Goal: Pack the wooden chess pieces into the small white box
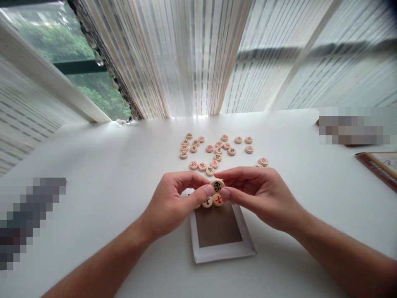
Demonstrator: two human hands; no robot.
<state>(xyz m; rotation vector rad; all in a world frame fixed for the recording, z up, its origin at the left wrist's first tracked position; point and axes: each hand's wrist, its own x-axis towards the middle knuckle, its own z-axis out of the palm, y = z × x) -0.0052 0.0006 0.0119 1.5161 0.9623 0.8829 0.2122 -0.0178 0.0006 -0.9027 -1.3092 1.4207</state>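
Note:
A round wooden Chinese chess piece [217, 186] with a black character is pinched between my two hands, above the far end of a shallow white box [223, 251] with a brown inside. My left hand [176, 198] grips its left side with thumb and fingers. On the opposite side, the thumb and fingertips of my right hand [260, 194] close on the same piece. Just below it, a black-marked piece [207, 201] and a red-marked piece [218, 200] lie at the box's far end, with another partly hidden by my left thumb.
Several loose chess pieces, such as one red-marked piece [249, 149], are scattered on the white table [139, 153] beyond the box. A brown-edged box [380, 167] lies at the right. Striped curtains [198, 58] hang behind the table. Blurred-out patches cover things at both sides.

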